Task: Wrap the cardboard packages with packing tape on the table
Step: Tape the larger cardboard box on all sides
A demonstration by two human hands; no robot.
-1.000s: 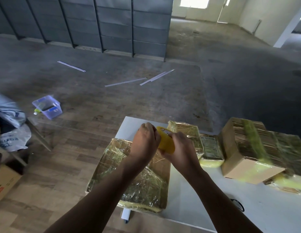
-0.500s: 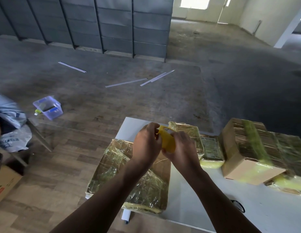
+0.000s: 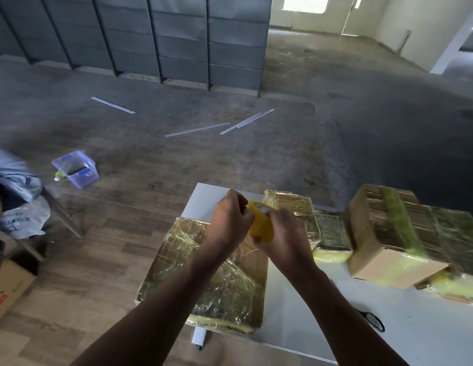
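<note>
A yellow roll of packing tape point(image 3: 261, 225) is held up between both hands above the table. My left hand point(image 3: 230, 220) pinches at its upper left edge, fingers curled. My right hand point(image 3: 283, 233) grips the roll from the right and below. Under my hands lies a large flat cardboard package point(image 3: 203, 283) covered in shiny clear tape, hanging over the left edge of the white table point(image 3: 309, 320). A smaller wrapped package point(image 3: 293, 207) sits behind the roll.
More taped cardboard packages point(image 3: 404, 233) crowd the table's right side. Black-handled scissors point(image 3: 372, 320) lie near the front edge. On the floor at left are a clear plastic tub point(image 3: 77, 169), grey bags point(image 3: 16, 178) and a cardboard box point(image 3: 8, 289).
My left hand's fingers have shifted along the top edge of the roll, and both hands with the roll have turned slightly. The packages have not moved.
</note>
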